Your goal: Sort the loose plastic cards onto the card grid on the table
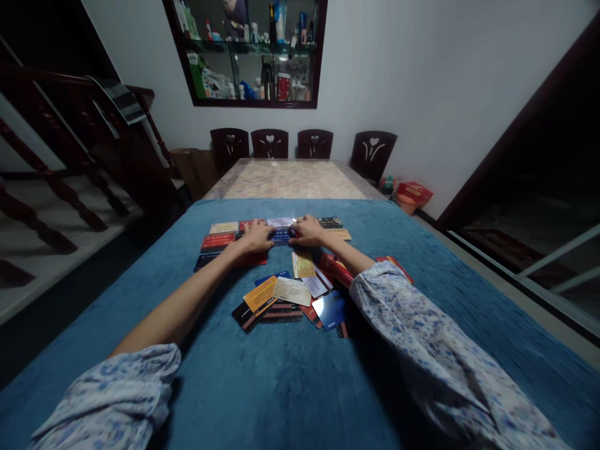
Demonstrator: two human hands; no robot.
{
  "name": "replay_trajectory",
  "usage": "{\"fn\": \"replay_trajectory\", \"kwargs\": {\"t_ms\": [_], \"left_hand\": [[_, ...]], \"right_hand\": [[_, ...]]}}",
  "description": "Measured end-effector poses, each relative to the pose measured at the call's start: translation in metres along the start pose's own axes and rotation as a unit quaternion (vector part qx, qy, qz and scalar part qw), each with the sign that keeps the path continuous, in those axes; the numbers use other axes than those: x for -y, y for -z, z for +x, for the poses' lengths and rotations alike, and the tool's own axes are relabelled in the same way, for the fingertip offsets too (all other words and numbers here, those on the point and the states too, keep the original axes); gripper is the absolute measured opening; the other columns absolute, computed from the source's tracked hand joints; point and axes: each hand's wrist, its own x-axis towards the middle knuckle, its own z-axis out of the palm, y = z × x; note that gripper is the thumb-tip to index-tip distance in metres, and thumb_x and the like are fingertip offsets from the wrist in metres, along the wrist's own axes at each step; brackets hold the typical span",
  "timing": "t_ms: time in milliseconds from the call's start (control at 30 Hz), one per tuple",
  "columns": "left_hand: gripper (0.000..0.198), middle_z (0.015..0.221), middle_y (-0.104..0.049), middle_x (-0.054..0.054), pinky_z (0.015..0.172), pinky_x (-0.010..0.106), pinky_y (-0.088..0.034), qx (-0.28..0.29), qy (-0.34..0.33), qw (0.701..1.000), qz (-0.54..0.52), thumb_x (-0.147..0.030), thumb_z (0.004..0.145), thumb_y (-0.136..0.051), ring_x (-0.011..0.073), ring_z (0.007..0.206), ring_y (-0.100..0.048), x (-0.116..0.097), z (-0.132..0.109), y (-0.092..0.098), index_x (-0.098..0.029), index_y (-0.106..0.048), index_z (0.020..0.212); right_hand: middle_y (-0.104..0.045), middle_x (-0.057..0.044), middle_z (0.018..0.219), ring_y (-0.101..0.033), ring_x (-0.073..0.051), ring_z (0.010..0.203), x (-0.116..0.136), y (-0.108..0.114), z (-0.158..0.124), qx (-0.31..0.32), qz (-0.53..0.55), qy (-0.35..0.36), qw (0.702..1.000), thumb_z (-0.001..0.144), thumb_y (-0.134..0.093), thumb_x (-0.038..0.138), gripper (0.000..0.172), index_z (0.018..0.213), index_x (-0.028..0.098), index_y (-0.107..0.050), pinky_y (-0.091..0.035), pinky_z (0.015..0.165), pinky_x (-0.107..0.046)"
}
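Note:
Both hands are at the far rows of cards, with a blue card (282, 237) between them. My left hand (257, 237) has its fingertips at the card's left edge and partly covers a red card (244, 225). Curled at the right edge of the blue card is my right hand (307, 232). Just beyond lies a pale purple card (280, 222). Left of my hands are a cream card (224, 227), a red-and-white card (218, 241) and a dark blue card (205, 260). A black card (330, 222) and a yellowish card (341, 234) lie to the right.
Nearer me is a loose, overlapping pile with an orange card (260, 296), a white card (291, 290) and a shiny blue card (329, 310). Red packaging (336, 269) lies by my right forearm. Blue cloth (281, 387) covers the table; chairs (269, 144) stand beyond.

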Motion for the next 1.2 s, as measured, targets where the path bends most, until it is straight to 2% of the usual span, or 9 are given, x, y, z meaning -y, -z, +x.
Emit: {"fn": "replay_trajectory", "kwargs": {"t_ms": [333, 533, 667, 900, 1200], "left_hand": [[0.045, 0.131, -0.055, 0.014, 0.101, 0.061, -0.035, -0.027, -0.020, 0.999, 0.000, -0.034, 0.085, -0.058, 0.0389, 0.127, -0.039, 0.003, -0.004, -0.005, -0.025, -0.060, 0.129], [0.045, 0.131, -0.056, 0.015, 0.102, 0.061, -0.035, -0.074, -0.030, 0.997, -0.007, -0.031, 0.085, -0.059, 0.0374, 0.126, -0.041, -0.001, -0.015, -0.001, -0.022, -0.060, 0.129], [0.042, 0.130, -0.057, 0.015, 0.102, 0.061, -0.034, -0.101, -0.048, 0.993, -0.024, -0.028, 0.087, -0.057, 0.0367, 0.126, -0.040, -0.005, -0.024, -0.004, -0.021, -0.062, 0.128], [0.037, 0.130, -0.058, 0.013, 0.098, 0.055, -0.036, -0.114, -0.090, 0.988, -0.050, -0.025, 0.088, -0.055, 0.0344, 0.125, -0.040, -0.023, -0.041, -0.013, -0.023, -0.066, 0.124], [0.043, 0.132, -0.061, 0.011, 0.096, 0.051, -0.033, -0.073, -0.163, 0.981, -0.081, -0.015, 0.088, -0.047, 0.0320, 0.124, -0.039, -0.053, -0.052, -0.011, -0.024, -0.065, 0.127]], "right_hand": [[-0.060, -0.014, 0.132, -0.045, -0.036, 0.121, 0.005, 0.007, -0.008, -0.001, -0.019, 0.009, 1.000, 0.089, -0.060, 0.053, 0.050, 0.130, 0.026, -0.064, -0.039, 0.094, -0.046], [-0.057, -0.014, 0.136, -0.043, -0.035, 0.120, 0.004, 0.013, -0.021, -0.018, -0.015, 0.011, 1.000, 0.090, -0.058, 0.048, 0.049, 0.134, 0.026, -0.062, -0.040, 0.092, -0.045], [-0.060, -0.013, 0.132, -0.042, -0.034, 0.120, 0.003, 0.014, -0.035, -0.018, -0.011, 0.017, 1.000, 0.092, -0.056, 0.042, 0.041, 0.129, 0.027, -0.064, -0.039, 0.090, -0.043], [-0.065, -0.013, 0.126, -0.042, -0.032, 0.119, 0.001, 0.007, -0.058, -0.032, 0.007, 0.002, 0.999, 0.094, -0.052, 0.034, 0.033, 0.119, 0.023, -0.070, -0.035, 0.087, -0.040], [-0.070, -0.011, 0.117, -0.048, -0.031, 0.112, 0.010, 0.010, -0.089, -0.032, 0.010, -0.016, 0.999, 0.088, -0.054, 0.025, 0.028, 0.108, 0.022, -0.074, -0.036, 0.084, -0.038]]}}
